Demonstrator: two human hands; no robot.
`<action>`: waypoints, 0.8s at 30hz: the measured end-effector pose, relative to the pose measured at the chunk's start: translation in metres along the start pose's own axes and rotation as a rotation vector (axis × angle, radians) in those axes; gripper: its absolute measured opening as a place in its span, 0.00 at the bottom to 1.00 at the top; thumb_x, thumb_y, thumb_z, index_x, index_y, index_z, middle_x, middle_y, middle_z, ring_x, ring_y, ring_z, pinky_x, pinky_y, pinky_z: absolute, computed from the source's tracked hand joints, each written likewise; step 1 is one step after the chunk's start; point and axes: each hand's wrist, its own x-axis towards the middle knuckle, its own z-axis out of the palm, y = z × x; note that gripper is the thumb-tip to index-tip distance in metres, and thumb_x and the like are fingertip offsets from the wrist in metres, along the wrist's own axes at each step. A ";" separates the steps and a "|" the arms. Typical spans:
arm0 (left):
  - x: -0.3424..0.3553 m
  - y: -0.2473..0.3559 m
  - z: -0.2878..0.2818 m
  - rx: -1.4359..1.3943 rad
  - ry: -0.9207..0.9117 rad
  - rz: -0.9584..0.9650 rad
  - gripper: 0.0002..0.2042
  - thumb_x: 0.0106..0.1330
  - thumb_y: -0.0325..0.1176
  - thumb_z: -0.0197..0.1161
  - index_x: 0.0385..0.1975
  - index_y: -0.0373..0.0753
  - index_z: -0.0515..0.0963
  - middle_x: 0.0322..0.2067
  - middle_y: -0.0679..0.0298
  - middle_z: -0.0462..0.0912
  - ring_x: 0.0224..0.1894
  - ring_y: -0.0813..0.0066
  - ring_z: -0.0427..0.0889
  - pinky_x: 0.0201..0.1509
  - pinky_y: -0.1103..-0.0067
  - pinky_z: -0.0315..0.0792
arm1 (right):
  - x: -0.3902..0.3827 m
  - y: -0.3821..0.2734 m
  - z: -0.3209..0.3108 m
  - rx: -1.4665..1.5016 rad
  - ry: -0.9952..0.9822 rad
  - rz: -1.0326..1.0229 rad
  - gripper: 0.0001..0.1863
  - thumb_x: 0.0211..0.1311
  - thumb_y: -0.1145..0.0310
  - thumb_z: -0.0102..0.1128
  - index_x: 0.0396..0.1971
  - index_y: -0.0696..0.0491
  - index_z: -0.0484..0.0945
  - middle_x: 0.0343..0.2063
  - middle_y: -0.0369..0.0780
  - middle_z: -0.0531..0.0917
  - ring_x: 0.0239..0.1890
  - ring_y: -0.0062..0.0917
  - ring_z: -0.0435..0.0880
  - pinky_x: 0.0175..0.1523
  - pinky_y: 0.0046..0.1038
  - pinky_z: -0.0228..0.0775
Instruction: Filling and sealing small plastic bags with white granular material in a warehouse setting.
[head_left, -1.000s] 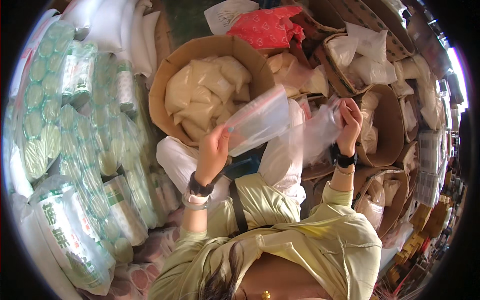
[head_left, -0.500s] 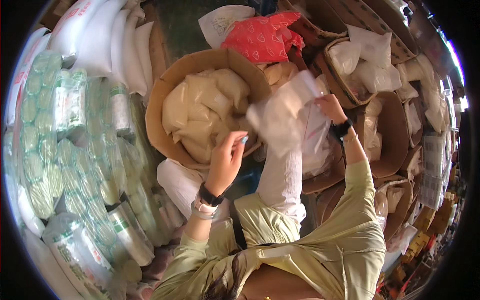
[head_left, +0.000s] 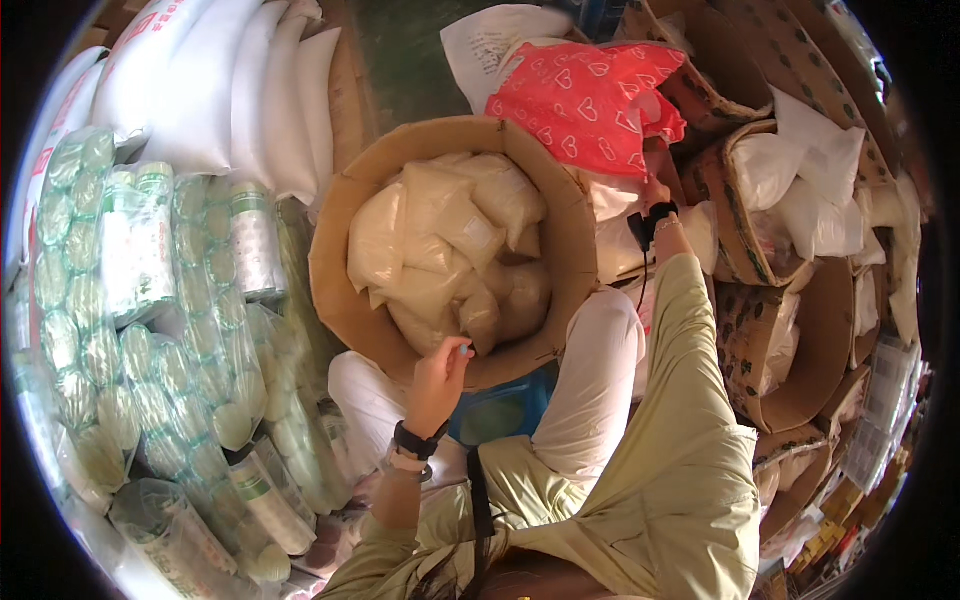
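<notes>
Large round-sided cardboard box (head_left: 335, 240) in front of me holds several clear plastic bags of pale tan contents (head_left: 425, 225). Over its near rim hovers my left hand (head_left: 438, 385), its fingers curled together and nothing visible in them. My right arm is stretched far forward past the box's right side. At its end my right hand (head_left: 656, 192) is beside the lower edge of a red plastic bag with white hearts (head_left: 585, 100). Most of its fingers are hidden, so I cannot tell whether it grips anything. Pale bags (head_left: 620, 235) lie below that hand.
White sacks (head_left: 190, 90) are stacked at the far left, above net-wrapped green packs (head_left: 75, 270) and plastic-wrapped rolls (head_left: 140, 240). On the right stand open cardboard boxes (head_left: 735, 215) with white bags (head_left: 815, 185). A blue container (head_left: 505, 410) sits between my legs.
My right hand has moved forward to the red bag, and the clear plastic bag it held is no longer seen in it. My left hand has lowered toward me. The view has shifted.
</notes>
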 end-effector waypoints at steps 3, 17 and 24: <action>0.013 0.008 0.019 -0.062 -0.035 0.097 0.10 0.68 0.28 0.52 0.48 0.35 0.71 0.34 0.53 0.83 0.35 0.63 0.84 0.38 0.74 0.75 | -0.019 -0.005 -0.076 0.378 0.063 0.286 0.13 0.54 0.65 0.63 0.26 0.63 0.80 0.27 0.42 0.83 0.34 0.28 0.83 0.36 0.30 0.70; -0.023 0.068 0.002 -0.451 -0.249 0.403 0.13 0.69 0.35 0.55 0.46 0.32 0.75 0.37 0.59 0.79 0.38 0.77 0.76 0.43 0.80 0.71 | -0.240 -0.259 -0.332 0.973 -0.602 -0.406 0.10 0.68 0.69 0.54 0.30 0.60 0.78 0.23 0.30 0.78 0.31 0.11 0.73 0.38 0.18 0.67; -0.073 0.025 -0.007 -0.722 -0.437 0.243 0.10 0.69 0.33 0.56 0.40 0.34 0.79 0.31 0.69 0.81 0.32 0.86 0.75 0.39 0.86 0.71 | -0.290 -0.289 -0.287 0.479 -0.218 -0.554 0.08 0.59 0.67 0.60 0.35 0.53 0.80 0.27 0.40 0.83 0.33 0.30 0.83 0.41 0.29 0.73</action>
